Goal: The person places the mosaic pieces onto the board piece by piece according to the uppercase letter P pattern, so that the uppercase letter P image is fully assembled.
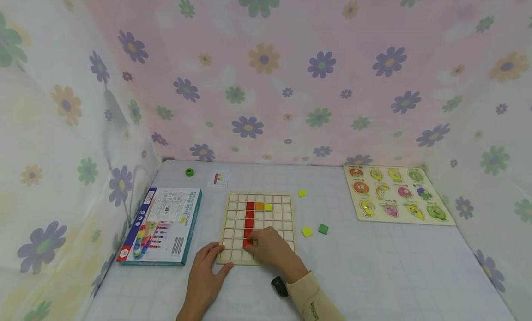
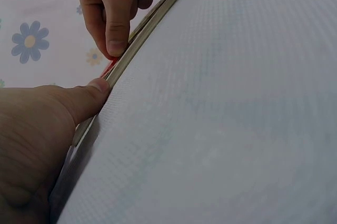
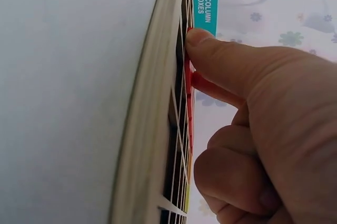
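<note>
A wooden grid board (image 1: 274, 255) lies flat in front of me, with a column of red square tiles (image 1: 248, 223). An orange tile (image 1: 259, 206) and a yellow quarter-round tile (image 1: 268, 207) continue the top of that column rightward. My right hand (image 1: 272, 249) pinches a red tile (image 3: 188, 69) between thumb and index finger, at the column's lower end; its other fingers are curled in. The left hand (image 1: 205, 275) rests at the board's lower-left corner, its thumb (image 2: 95, 91) against the near edge. The right hand partly covers the lower cells.
Right of the board lie two yellow tiles (image 1: 306, 231) and a green tile (image 1: 323, 228). A pattern card (image 1: 218, 178) and a green bead (image 1: 189, 172) sit behind. A toy box (image 1: 166, 226) stands left, a fruit puzzle board (image 1: 399, 194) right. A black object (image 1: 280, 287) lies near the right wrist.
</note>
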`<state>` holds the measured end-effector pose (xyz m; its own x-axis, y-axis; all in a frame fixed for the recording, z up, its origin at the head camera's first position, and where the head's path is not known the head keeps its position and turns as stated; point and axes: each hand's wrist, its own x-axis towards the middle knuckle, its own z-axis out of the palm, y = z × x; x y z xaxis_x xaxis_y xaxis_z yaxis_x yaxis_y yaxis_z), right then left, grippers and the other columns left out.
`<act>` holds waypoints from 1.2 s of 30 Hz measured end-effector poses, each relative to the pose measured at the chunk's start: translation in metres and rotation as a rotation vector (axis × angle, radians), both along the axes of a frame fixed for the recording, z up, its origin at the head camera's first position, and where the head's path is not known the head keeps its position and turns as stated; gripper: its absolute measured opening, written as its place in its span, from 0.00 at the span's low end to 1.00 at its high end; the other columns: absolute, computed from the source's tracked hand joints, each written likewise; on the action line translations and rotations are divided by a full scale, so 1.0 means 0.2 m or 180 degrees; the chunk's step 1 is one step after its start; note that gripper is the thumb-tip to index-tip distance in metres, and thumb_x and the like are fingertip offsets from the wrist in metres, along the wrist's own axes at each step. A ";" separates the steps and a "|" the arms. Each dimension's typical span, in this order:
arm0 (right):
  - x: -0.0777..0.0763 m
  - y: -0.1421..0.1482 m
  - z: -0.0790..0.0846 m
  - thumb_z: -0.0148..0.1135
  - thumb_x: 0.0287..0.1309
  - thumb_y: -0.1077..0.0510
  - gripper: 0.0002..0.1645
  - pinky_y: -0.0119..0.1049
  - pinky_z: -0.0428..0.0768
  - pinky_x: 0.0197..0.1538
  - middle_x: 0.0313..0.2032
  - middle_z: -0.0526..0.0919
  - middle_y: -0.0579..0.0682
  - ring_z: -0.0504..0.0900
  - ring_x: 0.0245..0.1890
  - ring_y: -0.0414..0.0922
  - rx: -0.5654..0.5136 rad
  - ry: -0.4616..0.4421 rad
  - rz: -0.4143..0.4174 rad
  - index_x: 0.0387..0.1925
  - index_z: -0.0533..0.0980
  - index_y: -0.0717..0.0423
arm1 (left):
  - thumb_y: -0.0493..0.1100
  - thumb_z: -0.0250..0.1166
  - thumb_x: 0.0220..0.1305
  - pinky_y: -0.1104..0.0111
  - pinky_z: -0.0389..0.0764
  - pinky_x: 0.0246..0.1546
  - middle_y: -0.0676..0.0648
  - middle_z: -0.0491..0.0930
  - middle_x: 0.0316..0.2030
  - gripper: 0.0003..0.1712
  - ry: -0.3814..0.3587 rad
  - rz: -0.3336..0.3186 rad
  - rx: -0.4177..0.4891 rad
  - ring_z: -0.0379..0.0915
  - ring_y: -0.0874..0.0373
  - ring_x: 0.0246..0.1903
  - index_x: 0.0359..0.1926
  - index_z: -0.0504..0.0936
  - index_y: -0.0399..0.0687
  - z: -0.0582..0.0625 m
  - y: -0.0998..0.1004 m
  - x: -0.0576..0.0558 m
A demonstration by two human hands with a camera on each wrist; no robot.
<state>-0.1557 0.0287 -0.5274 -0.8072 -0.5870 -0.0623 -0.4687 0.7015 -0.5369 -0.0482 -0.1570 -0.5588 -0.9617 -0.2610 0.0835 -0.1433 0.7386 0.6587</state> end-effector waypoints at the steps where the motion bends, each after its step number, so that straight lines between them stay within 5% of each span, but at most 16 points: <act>1: 0.00 0.00 0.00 0.71 0.62 0.50 0.17 0.25 0.62 0.20 0.24 0.81 0.38 0.62 0.16 0.31 -0.0003 0.0000 -0.0004 0.49 0.87 0.52 | 0.49 0.79 0.54 0.51 0.74 0.70 0.48 0.76 0.63 0.30 -0.0014 0.0002 0.0011 0.68 0.48 0.68 0.58 0.83 0.51 0.00 0.00 0.00; 11: 0.00 0.01 0.02 0.71 0.61 0.48 0.19 0.25 0.59 0.18 0.15 0.70 0.35 0.59 0.13 0.32 -0.0162 -0.0120 -0.0074 0.52 0.86 0.48 | 0.51 0.79 0.55 0.51 0.73 0.71 0.49 0.75 0.64 0.31 -0.0092 -0.0025 0.0036 0.66 0.49 0.69 0.59 0.82 0.51 0.00 0.00 0.00; 15: 0.00 0.04 0.04 0.71 0.60 0.42 0.21 0.26 0.74 0.28 0.30 0.87 0.37 0.72 0.24 0.32 -0.0253 -0.0257 -0.0248 0.52 0.86 0.45 | 0.51 0.78 0.56 0.50 0.73 0.71 0.48 0.75 0.65 0.31 -0.0119 -0.0025 0.0041 0.66 0.49 0.69 0.60 0.82 0.51 0.01 -0.01 -0.01; 19: -0.02 0.10 0.06 0.72 0.58 0.41 0.25 0.29 0.77 0.32 0.34 0.90 0.43 0.73 0.26 0.33 -0.0393 -0.0382 -0.0377 0.54 0.85 0.47 | 0.50 0.78 0.56 0.50 0.73 0.71 0.48 0.75 0.65 0.31 -0.0180 0.0001 0.0019 0.66 0.48 0.69 0.60 0.81 0.50 0.01 0.00 -0.01; 29: -0.10 0.31 0.06 0.78 0.53 0.45 0.25 0.28 0.60 0.23 0.19 0.66 0.40 0.61 0.22 0.36 -0.0661 -0.0407 -0.0669 0.53 0.86 0.46 | 0.49 0.79 0.56 0.51 0.71 0.72 0.47 0.74 0.65 0.31 -0.0148 0.0014 0.0038 0.66 0.48 0.69 0.60 0.81 0.49 0.01 0.00 0.00; 36: -0.15 0.49 0.05 0.80 0.49 0.46 0.24 0.35 0.76 0.37 0.37 0.85 0.46 0.75 0.35 0.43 -0.0894 -0.0504 -0.1026 0.50 0.87 0.42 | 0.49 0.78 0.56 0.51 0.71 0.72 0.47 0.74 0.65 0.31 -0.0171 0.0000 0.0016 0.65 0.48 0.70 0.60 0.81 0.48 0.01 0.00 -0.01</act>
<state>-0.1851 0.1269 -0.5167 -0.9448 -0.3192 -0.0738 -0.1473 0.6150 -0.7747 -0.0494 -0.1568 -0.5568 -0.9648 -0.2611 0.0303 -0.1785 0.7354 0.6537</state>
